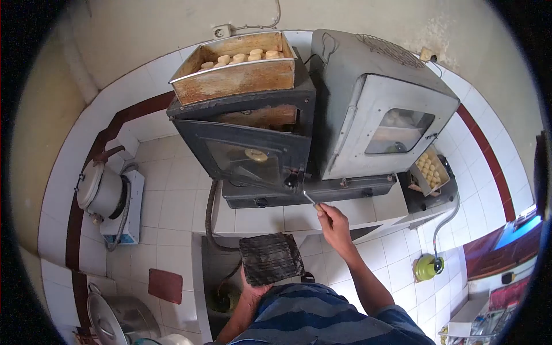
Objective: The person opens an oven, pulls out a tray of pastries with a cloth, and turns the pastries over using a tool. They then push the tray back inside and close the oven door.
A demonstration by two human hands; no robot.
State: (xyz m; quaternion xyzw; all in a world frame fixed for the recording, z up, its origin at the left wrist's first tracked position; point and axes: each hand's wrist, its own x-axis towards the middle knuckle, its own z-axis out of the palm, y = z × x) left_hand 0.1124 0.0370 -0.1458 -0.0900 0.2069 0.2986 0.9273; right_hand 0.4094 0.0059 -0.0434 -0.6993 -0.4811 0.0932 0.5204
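Observation:
My right hand (337,230) is closed around the handle of a thin metal-shafted tool (309,198), whose exact kind I cannot make out. Its far end meets the lower corner of the dark oven's door (192,138). That door stands ajar at the top, with a wooden-brown tray side (259,117) visible behind it. In my left hand (252,289) rests a dark, ridged, scorched-looking pad (271,260), held low in front of my body; the fingers beneath it are mostly hidden. A pan (230,80) of pale round dough pieces (238,58) sits on the dark oven.
A grey oven (391,103) with a windowed door stands to the right, a wire rack (391,49) on top. Further right is another pan of dough pieces (428,171). A pot (100,187) sits on a stove at left. Hoses and a green gas cylinder (426,268) lie lower.

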